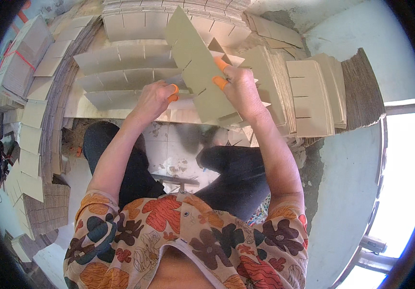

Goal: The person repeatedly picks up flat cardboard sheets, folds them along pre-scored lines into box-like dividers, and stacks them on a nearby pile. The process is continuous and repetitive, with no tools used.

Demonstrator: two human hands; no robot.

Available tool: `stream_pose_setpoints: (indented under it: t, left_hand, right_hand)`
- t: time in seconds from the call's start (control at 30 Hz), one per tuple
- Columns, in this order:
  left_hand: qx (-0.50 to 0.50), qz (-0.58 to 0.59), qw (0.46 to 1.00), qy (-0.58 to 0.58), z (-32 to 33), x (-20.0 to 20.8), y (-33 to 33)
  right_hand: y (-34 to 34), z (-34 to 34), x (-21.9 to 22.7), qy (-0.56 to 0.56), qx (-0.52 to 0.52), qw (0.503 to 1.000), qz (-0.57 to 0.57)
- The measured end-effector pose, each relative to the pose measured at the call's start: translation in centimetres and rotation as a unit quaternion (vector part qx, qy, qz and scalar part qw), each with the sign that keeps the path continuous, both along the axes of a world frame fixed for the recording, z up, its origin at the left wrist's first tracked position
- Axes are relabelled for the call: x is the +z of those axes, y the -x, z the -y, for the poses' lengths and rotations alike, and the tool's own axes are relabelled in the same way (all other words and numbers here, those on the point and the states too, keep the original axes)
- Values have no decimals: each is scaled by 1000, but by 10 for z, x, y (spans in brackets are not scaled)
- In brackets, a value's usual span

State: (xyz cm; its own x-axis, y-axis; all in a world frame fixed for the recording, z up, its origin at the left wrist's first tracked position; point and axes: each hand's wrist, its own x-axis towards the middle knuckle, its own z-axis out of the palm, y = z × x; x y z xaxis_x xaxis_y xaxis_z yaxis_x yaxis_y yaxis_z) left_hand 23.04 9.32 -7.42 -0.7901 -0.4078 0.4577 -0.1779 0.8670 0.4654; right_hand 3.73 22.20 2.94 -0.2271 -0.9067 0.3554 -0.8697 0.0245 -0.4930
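Note:
My right hand (241, 89), with orange finger covers on thumb and finger, grips a slotted cardboard divider strip (193, 67). The strip stands tilted, its long side running from far left to near right, with short slits along one edge. My left hand (155, 99) is closed in a pinch, also in orange finger covers, at the right ends of the standing slotted strips (113, 83). What lies between its fingertips is hard to make out. Those strips stand in several rows across the work board (79, 108). More cardboard pieces behind my right hand are partly hidden.
Stacked slotted cardboard (308, 98) stands at the right beside a pale wall (366, 53). Another long stack (36, 113) curves down the left, near a tied carton (24, 55). Further piles (135, 24) line the back. My legs (231, 178) are below the board's near edge.

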Motion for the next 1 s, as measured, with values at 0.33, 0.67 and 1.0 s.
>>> stream_pose_setpoints:
  t: [0.33,0.67,1.0]
  left_hand:
    - [2,2,1000,-21,5,-4,4]
    - [-11,-77,997,-19,-3,20,-3]
    - [29,-59,997,46,5,24,-29]
  right_hand:
    - [-21,14,-49,-152,44,980,-120]
    - [75,-57,-33,-51,-252,925,-281]
    - [151,-145,-92,-210,-342,890,-218]
